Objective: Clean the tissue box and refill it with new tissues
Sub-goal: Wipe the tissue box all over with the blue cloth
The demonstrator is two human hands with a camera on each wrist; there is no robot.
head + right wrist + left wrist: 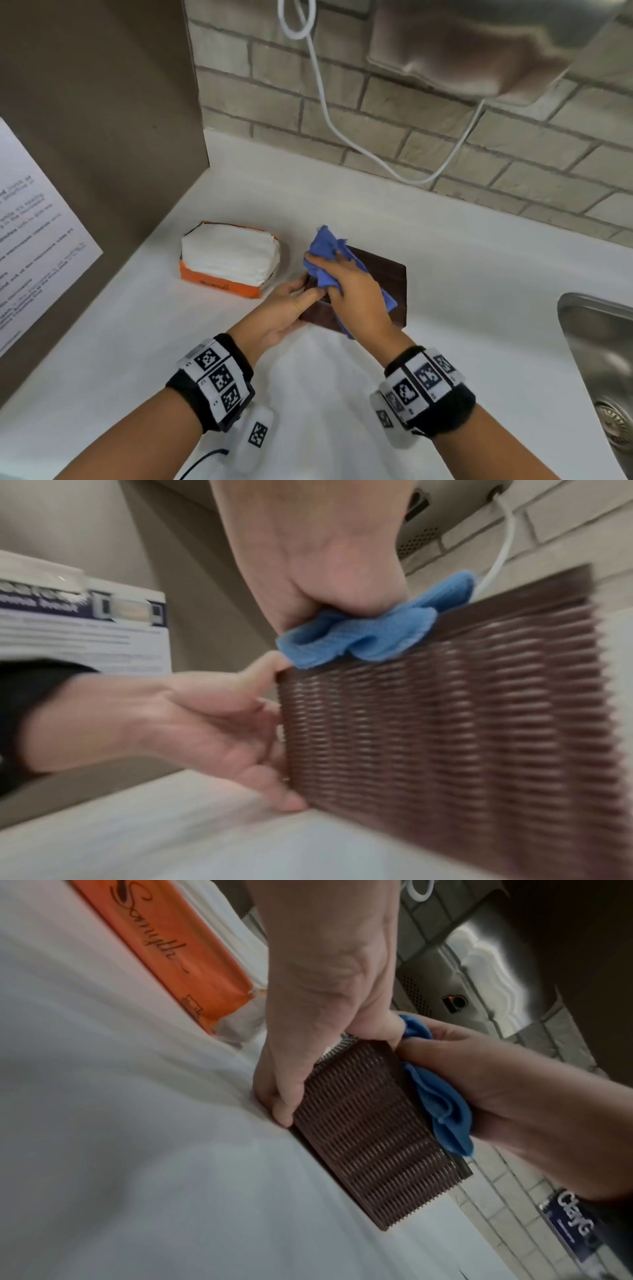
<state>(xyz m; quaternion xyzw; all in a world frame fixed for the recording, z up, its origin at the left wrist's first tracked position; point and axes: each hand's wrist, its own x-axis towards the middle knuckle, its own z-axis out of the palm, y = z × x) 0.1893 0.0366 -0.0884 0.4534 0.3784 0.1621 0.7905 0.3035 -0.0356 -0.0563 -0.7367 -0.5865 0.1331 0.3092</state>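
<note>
A brown woven tissue box [383, 284] [369, 1137] [462, 710] stands on the white counter [479, 274]. My left hand [291, 305] [308, 1015] [212, 723] grips its left end, thumb on the top edge and fingers round the side. My right hand [356, 291] [479, 1080] [325, 561] holds a bunched blue cloth [329, 257] [441, 1099] [363, 634] and presses it onto the box's top. An opened orange pack of white tissues [229, 260] [178, 950] lies to the left of the box.
A steel sink [599, 359] is set in the counter at the right. On the brick wall hangs a metal dispenser [479, 51] with a white cable [322, 102]. A beige partition [102, 120] with a printed notice [30, 240] closes the left side.
</note>
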